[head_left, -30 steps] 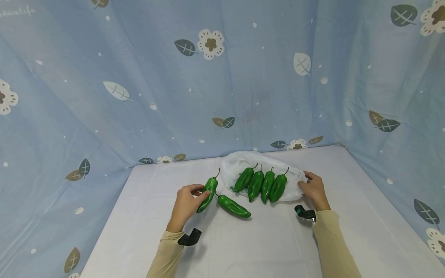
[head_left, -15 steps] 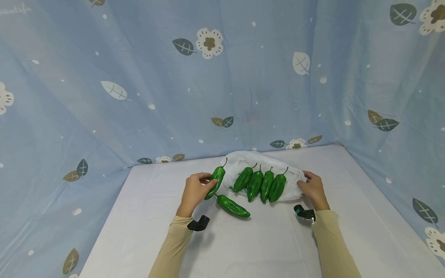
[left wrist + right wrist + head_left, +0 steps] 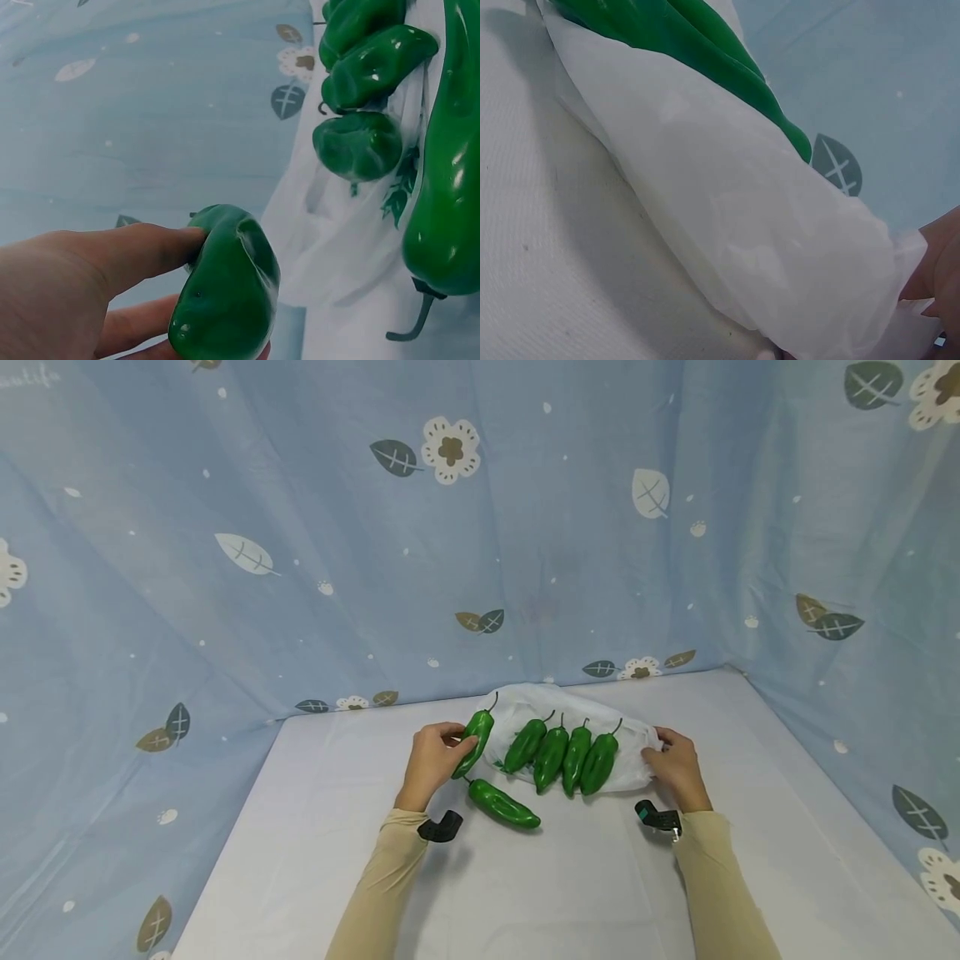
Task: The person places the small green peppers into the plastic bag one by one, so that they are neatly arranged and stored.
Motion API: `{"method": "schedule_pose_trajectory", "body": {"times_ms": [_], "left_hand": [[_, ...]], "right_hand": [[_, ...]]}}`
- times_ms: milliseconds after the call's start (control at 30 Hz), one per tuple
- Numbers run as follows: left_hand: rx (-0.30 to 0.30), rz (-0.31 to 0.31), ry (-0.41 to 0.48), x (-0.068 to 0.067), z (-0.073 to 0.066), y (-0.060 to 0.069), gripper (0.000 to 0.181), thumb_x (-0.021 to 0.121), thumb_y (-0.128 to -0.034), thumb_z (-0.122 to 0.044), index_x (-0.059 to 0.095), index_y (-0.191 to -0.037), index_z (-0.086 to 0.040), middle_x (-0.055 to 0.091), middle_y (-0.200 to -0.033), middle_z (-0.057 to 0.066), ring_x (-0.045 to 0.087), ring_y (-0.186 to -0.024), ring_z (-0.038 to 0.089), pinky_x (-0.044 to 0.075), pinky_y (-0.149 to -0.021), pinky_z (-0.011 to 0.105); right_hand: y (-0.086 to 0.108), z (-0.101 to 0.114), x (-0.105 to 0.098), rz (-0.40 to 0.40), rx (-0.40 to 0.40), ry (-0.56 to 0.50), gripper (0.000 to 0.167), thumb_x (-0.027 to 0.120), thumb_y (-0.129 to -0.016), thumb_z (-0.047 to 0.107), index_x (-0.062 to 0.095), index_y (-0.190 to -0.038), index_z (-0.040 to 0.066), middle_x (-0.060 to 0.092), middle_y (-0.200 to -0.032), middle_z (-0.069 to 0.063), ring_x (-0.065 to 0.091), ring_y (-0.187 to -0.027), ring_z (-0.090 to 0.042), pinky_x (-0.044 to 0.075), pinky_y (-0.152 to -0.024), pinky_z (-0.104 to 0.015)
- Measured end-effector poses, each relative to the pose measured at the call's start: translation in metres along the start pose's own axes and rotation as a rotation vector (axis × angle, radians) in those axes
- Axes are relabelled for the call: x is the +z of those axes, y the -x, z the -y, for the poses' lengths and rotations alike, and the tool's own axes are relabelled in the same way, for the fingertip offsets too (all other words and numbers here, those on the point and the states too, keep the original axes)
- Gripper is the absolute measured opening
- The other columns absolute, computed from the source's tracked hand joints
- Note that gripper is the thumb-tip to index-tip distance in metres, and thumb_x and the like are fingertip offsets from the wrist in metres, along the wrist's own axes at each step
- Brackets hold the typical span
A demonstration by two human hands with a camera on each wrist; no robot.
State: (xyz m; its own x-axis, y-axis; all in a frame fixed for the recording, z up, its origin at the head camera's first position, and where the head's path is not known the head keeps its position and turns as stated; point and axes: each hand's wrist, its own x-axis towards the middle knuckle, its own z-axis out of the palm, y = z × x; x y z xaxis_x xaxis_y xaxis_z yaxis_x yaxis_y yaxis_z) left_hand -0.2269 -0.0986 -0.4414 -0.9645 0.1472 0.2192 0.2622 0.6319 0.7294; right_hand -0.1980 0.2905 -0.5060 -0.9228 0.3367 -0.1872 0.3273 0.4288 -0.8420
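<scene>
My left hand pinches a glossy green pepper between thumb and fingers, its stem pointing up and away, beside the left edge of a white plastic bag. In the left wrist view the thumb lies along the held pepper. Several green peppers lie side by side on the bag. My right hand grips the bag's right end. In the right wrist view the gathered plastic runs into that hand, whose fingers are mostly cut off by the frame's edge.
Another green pepper lies on the white table, just in front of the bag. A blue patterned curtain hangs behind the table and along both sides. Each wrist wears a black camera mount.
The left hand has moved right and away with its pepper, from left of the loose pepper up to the bag's left edge. My right hand stays in place on the bag.
</scene>
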Motion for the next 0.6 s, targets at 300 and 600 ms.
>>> {"method": "schedule_pose_trajectory", "body": {"times_ms": [300, 600], "left_hand": [[0.011, 0.025, -0.012, 0.009, -0.001, -0.008, 0.034, 0.077, -0.0941, -0.023, 0.076, -0.118, 0.001, 0.078, -0.110, 0.016, 0.074, -0.096, 0.029, 0.062, -0.080, 0.040], [0.007, 0.053, -0.026, 0.019, -0.001, -0.016, 0.032, 0.078, -0.0940, -0.022, 0.077, -0.115, 0.001, 0.078, -0.108, 0.016, 0.074, -0.094, 0.029, 0.062, -0.079, 0.040]], "right_hand": [[0.002, 0.002, -0.002, 0.012, 0.012, -0.004, 0.061, 0.049, -0.098, 0.010, 0.037, -0.155, -0.008, 0.038, -0.158, -0.035, 0.041, -0.144, -0.051, 0.040, -0.117, -0.062], [0.003, 0.002, -0.002, 0.011, 0.002, -0.018, 0.061, 0.049, -0.098, 0.010, 0.038, -0.154, -0.008, 0.041, -0.156, -0.034, 0.043, -0.141, -0.049, 0.043, -0.115, -0.060]]}}
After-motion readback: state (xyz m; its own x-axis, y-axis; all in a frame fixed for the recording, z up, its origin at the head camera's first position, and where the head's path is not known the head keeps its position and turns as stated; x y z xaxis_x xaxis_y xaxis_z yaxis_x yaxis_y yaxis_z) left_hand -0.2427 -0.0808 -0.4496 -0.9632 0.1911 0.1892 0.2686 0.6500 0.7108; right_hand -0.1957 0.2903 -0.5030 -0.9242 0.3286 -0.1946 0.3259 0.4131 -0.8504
